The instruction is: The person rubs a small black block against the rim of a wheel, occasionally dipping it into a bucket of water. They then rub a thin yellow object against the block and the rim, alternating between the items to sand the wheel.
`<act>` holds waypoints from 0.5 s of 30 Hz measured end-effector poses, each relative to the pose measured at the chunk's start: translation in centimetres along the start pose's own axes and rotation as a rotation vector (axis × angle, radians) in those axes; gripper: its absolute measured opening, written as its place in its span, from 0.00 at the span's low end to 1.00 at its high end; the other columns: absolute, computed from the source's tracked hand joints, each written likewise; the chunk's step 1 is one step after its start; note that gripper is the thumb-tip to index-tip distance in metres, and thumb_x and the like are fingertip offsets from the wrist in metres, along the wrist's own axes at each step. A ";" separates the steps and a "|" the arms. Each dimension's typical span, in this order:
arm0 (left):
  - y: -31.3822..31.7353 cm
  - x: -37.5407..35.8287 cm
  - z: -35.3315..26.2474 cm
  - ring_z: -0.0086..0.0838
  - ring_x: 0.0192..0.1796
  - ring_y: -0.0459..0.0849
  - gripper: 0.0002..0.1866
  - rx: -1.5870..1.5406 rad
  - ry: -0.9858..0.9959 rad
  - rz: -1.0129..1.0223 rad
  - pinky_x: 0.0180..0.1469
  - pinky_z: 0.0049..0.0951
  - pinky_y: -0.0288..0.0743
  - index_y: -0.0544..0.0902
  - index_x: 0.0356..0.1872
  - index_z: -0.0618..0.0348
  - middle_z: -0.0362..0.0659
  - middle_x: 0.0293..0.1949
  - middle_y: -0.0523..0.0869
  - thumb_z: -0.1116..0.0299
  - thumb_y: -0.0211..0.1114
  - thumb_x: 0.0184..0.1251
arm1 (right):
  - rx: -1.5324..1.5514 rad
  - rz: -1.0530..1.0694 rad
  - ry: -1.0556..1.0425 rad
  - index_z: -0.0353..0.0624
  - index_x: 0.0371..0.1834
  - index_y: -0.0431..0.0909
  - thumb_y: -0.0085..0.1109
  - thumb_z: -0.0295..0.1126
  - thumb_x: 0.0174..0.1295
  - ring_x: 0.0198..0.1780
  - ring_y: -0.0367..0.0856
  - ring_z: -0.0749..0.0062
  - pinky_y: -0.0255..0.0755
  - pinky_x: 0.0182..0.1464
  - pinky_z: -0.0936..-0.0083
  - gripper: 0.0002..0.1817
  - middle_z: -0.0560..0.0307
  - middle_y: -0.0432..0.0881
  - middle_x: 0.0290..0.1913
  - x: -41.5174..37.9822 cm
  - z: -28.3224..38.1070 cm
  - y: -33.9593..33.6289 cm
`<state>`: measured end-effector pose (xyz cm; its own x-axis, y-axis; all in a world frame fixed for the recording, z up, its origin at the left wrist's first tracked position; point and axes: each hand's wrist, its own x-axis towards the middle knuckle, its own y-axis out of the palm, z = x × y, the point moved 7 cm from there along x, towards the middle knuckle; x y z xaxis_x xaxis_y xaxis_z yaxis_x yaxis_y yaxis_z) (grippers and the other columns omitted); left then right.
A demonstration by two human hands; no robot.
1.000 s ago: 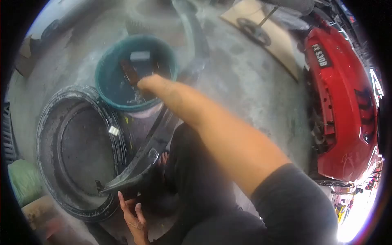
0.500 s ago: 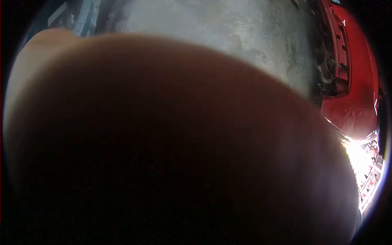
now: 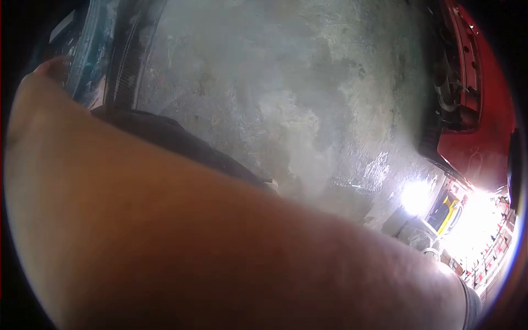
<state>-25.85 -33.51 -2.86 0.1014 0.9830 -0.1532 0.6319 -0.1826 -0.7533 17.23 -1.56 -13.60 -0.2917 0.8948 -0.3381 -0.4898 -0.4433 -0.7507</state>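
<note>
Though aslant, right arm towards bucket.

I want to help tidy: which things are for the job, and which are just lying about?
Probably for the job:
Blue-green, curved-rimmed bucket, by the right hand
Long black ridged strip beside it

Probably just around:
Large red car panel
Yellow object, too unclear to name

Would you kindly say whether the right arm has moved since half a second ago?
Yes; against the red bumper, the right arm now sits lower in view.
</note>
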 end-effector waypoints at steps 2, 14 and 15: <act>-0.1 -0.1 0.2 0.42 0.66 0.83 0.36 -0.013 -0.007 -0.004 0.72 0.43 0.77 0.59 0.89 0.60 0.53 0.70 0.79 0.57 0.59 0.90 | 0.001 0.007 0.009 0.41 0.52 0.91 0.66 0.40 0.76 0.48 0.94 0.60 0.89 0.53 0.63 0.15 0.49 0.94 0.45 -0.4 -0.2 0.2; -1.1 -1.3 0.4 0.44 0.70 0.82 0.35 -0.072 0.013 -0.010 0.76 0.46 0.77 0.62 0.88 0.60 0.52 0.76 0.76 0.54 0.58 0.91 | -0.039 0.003 0.145 0.39 0.52 0.90 0.64 0.38 0.77 0.47 0.94 0.59 0.90 0.52 0.63 0.14 0.49 0.94 0.44 -5.2 -4.2 0.1; -1.3 -1.6 0.9 0.44 0.70 0.82 0.35 -0.066 -0.005 -0.014 0.77 0.46 0.76 0.62 0.88 0.60 0.52 0.77 0.76 0.53 0.57 0.91 | -0.038 0.004 0.155 0.39 0.52 0.90 0.64 0.38 0.78 0.47 0.94 0.59 0.90 0.52 0.63 0.14 0.49 0.94 0.44 -5.4 -4.6 0.3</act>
<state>-27.53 -34.85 -2.17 0.0883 0.9853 -0.1462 0.6827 -0.1667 -0.7115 22.41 -6.31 -14.58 -0.1618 0.8918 -0.4225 -0.4563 -0.4473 -0.7693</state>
